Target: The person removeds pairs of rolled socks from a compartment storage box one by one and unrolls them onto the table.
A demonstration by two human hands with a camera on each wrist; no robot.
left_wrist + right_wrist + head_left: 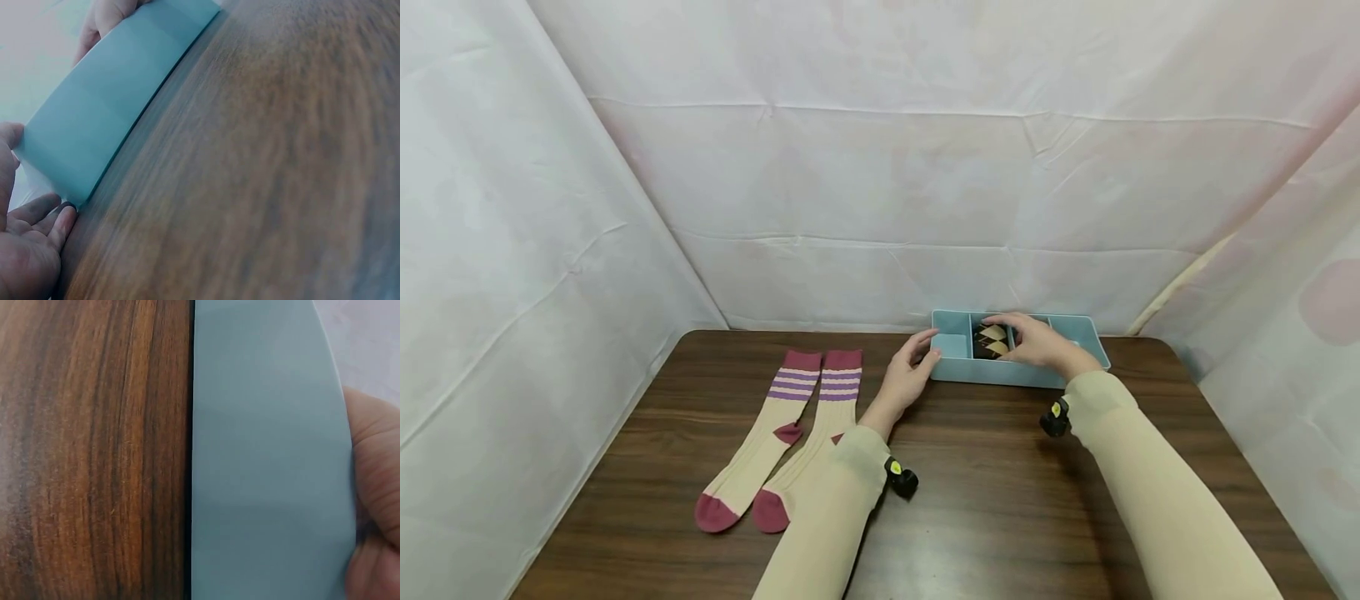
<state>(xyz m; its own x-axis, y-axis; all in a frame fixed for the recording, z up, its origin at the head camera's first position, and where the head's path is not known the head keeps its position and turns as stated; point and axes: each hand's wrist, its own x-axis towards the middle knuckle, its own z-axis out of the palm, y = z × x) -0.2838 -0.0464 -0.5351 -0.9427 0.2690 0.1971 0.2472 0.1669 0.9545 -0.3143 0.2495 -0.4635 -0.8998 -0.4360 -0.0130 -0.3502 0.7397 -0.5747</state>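
Observation:
A light blue divided box (992, 372) stands near the table's far edge. My left hand (906, 377) is at its left end, thumb and fingers touching the corner without wrapping round it. In the left wrist view, that left hand (28, 250) has fingertips beside the box's lower corner. My right hand (1037, 342) reaches over the front wall into a middle compartment. Its thumb and fingers are curled about a folded black sock with tan diamonds (991, 342). The right wrist view shows mostly the box's outer wall (269, 456); the sock is hidden there.
Two cream socks, a left one (752, 450) and a right one (837, 408), lie flat on the left of the wooden table (985, 500). Both have maroon toes and cuffs and purple stripes. Pale cloth sheets (850, 183) hang behind and at the sides.

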